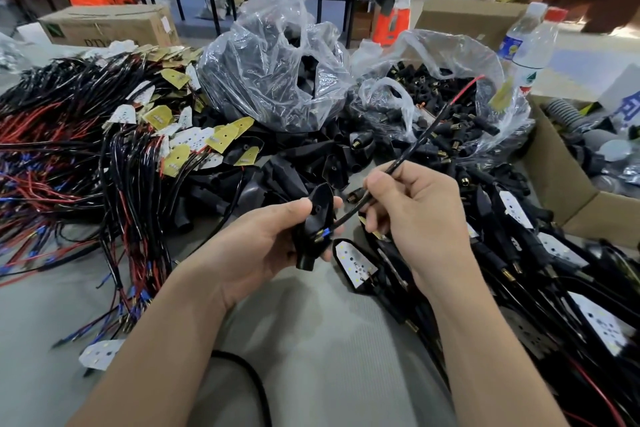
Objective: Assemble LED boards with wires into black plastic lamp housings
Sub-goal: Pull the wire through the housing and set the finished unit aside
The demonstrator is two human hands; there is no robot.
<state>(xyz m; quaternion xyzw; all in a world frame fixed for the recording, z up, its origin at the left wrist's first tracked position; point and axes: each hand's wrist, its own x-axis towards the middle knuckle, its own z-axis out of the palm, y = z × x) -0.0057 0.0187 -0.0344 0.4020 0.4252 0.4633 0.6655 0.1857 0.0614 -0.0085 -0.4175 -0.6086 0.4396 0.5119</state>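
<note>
Our left hand (256, 250) grips a black lamp housing (311, 236) above the grey table (311, 340). The thumb lies across its upper face, the fingers curl behind it, and the narrow neck points down past the palm. Our right hand (419, 218), just beside it on the right, pinches a black sheathed wire (408, 152) between thumb and curled fingers.

From that pinch the wire runs down-left to the housing, where its blue-tipped ends (324, 233) sit at the shell's open side. They seem to be entering it, but the blur there keeps us from being sure. Above the right hand the wire rises up-right and turns into a red strand. It ends at a small yellowish LED board (501, 99), which is held in the air well apart from both hands, in front of a clear bag of black connectors (433, 45).

Just below the housing an assembled lamp (355, 263) lies on the table with its white board face up. To the left sprawls a heap of wired boards (114, 135). Behind the hands sits a clear bag of empty housings (263, 28). At right stands a cardboard box (554, 166).
</note>
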